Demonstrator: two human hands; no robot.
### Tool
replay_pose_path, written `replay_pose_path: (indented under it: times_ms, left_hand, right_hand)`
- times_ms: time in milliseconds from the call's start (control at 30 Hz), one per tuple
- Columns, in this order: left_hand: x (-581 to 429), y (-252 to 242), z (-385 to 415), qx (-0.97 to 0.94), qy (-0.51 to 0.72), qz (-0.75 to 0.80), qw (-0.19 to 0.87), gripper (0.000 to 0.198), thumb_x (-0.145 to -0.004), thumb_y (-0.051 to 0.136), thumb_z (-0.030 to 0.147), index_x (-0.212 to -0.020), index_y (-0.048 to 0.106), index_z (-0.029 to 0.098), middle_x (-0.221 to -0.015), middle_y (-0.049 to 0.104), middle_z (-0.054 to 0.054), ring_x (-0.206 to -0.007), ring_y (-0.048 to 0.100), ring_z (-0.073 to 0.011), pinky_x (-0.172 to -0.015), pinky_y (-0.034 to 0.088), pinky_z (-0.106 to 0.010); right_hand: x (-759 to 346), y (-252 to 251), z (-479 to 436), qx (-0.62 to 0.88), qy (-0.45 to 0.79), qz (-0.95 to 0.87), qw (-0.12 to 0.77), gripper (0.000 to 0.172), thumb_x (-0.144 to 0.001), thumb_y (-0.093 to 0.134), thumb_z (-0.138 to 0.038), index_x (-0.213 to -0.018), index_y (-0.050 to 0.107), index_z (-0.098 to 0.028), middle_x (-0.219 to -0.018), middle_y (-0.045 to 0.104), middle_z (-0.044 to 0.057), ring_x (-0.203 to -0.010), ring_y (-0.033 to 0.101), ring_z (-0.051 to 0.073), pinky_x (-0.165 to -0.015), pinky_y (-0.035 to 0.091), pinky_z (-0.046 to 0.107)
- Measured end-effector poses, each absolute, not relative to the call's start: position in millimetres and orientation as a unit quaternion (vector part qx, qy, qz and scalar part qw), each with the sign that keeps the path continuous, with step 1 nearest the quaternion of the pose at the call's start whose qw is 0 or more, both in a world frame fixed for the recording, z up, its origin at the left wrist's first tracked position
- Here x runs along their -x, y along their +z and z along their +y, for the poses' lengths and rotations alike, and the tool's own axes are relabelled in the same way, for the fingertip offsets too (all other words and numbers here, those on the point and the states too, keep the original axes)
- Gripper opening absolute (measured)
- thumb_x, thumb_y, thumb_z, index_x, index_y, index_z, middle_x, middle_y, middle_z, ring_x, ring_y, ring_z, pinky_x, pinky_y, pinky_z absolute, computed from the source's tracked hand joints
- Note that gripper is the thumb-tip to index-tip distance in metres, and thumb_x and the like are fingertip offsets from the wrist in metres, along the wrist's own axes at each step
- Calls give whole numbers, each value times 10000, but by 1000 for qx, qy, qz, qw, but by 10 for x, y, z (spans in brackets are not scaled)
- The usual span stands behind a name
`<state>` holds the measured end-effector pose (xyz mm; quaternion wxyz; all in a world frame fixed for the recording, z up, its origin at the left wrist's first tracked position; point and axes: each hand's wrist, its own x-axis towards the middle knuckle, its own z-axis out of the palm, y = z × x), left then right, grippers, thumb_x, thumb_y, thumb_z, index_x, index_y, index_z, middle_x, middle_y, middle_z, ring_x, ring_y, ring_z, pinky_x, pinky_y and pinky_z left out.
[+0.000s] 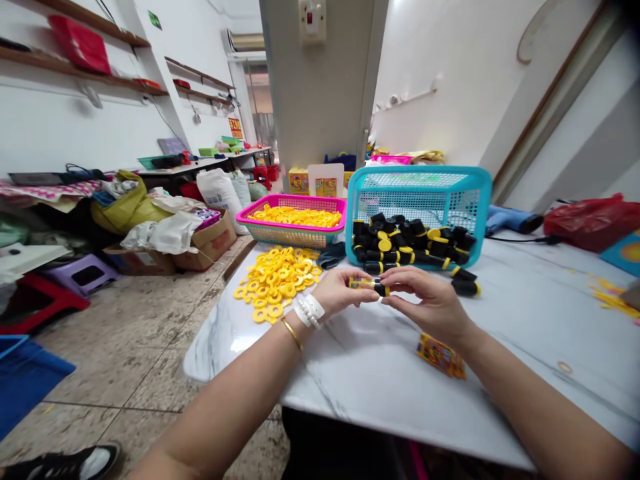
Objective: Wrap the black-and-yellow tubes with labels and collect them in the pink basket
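Note:
Between my two hands, above the marbled table, is a small black-and-yellow cylinder (361, 283) with a printed band, lying sideways. My left hand (336, 293) has its fingers closed around the cylinder's left part. The thumb and fingers of my right hand (430, 301) pinch its black right end. Just behind my hands, more black cylinders with yellow ends (410, 237) spill from a tipped blue basket (420, 175). A heap of yellow rings (280, 277) lies left of my left hand. Below my right hand rests a stack of printed cards (440, 357).
A pink-rimmed basket (293, 232) of yellow pieces stands behind the rings. At the right are a blue tool (513, 219) with a cord, a red plastic bag (595, 223) and yellow scraps (615, 295). Cardboard boxes (215, 241) and stools (83, 270) stand on the floor at left.

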<state>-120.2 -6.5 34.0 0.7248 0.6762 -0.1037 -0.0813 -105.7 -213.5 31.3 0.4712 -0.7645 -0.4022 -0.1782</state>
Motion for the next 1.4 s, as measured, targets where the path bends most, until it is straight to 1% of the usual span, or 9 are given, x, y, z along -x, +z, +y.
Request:
replay_pose_path:
  times_ms: [200, 400, 533, 667, 867, 1100, 1233, 1300, 1400]
  left_hand:
    - [1168, 317, -80, -697, -61, -140, 701, 373, -567, 898, 269, -883, 763, 122, -828, 711, -63, -746, 632, -124, -737, 492, -232]
    - [1140, 312, 28, -639, -179, -83, 744, 618, -688, 771, 596, -1103, 677, 148, -892, 706, -109, -631, 641, -126, -560, 458, -228]
    - [1146, 307, -12, -654, -125, -123, 736, 513, -668, 816, 518, -954, 686, 112, -807, 682, -74, -595, 579, -89, -563, 427, -218]
    - [1161, 310, -68, -687, -73, -163, 704, 554, -642, 842, 479, -1049, 696, 133, -826, 683, -50, -644, 593, -99, -618, 448, -230]
    - [1127, 254, -4, -642, -129, -96, 750, 581, -711, 749, 597, -1009, 642, 111, -743, 651, -50, -552, 554, -79, -530, 389, -203]
    - [1170, 310, -101, -691, -35, -193, 696, 452, -652, 853, 353, -996, 668, 125, -855, 660, -34, -734, 608, -104, -683, 472, -217]
    - [1163, 328, -85, -676, -39, -75, 732, 655, -697, 790, 543, -1174, 575, 148, -832, 650, -34, -601, 623, -105, -541, 442, -211]
    - [1143, 305, -56, -664, -72, -34, 743, 642, -735, 696, 656, -1085, 583, 130, -779, 639, -38, -518, 581, -85, -483, 404, -199]
    - [1131, 259, -47, -683, -98, -81, 719, 552, -694, 770, 584, -934, 606, 115, -700, 622, -22, -507, 545, -66, -493, 410, -192]
  right_hand:
    - [1101, 321, -2066, 762, -213, -421, 443, 148, -840, 714, -248, -983, 712, -286, -1005, 734, 48, -966, 696, 237, -872, 579, 407]
    - [1095, 265, -2055, 756, -286, -396, 436, 237, -835, 727, -222, -1065, 698, -271, -1044, 730, 53, -939, 693, 221, -860, 580, 394]
    - [1044, 170, -2050, 759, -256, -380, 462, 287, -812, 754, -230, -1092, 691, -252, -1006, 736, 49, -893, 696, 211, -843, 591, 390]
    - [1021, 101, -1996, 727, -171, -336, 573, 249, -789, 780, -263, -1023, 698, -243, -1004, 709, 46, -866, 700, 197, -778, 619, 361]
    - [1045, 147, -1998, 740, -210, -302, 564, 287, -722, 833, -275, -985, 732, -222, -956, 712, 55, -835, 689, 193, -814, 600, 378]
    - [1009, 119, -1927, 673, 67, -114, 728, 372, -641, 863, -459, -787, 723, -146, -726, 734, 64, -653, 699, 194, -717, 612, 396]
    - [981, 105, -1942, 710, -55, -166, 683, 370, -628, 881, -402, -866, 707, -179, -804, 729, 40, -725, 691, 183, -760, 602, 381]
    - [988, 105, -1967, 725, -138, -225, 637, 342, -642, 877, -343, -906, 710, -205, -883, 714, 34, -788, 684, 185, -803, 598, 387]
    - [1032, 113, -1982, 728, -170, -280, 602, 296, -662, 863, -294, -914, 725, -224, -933, 707, 36, -839, 686, 196, -834, 595, 396]
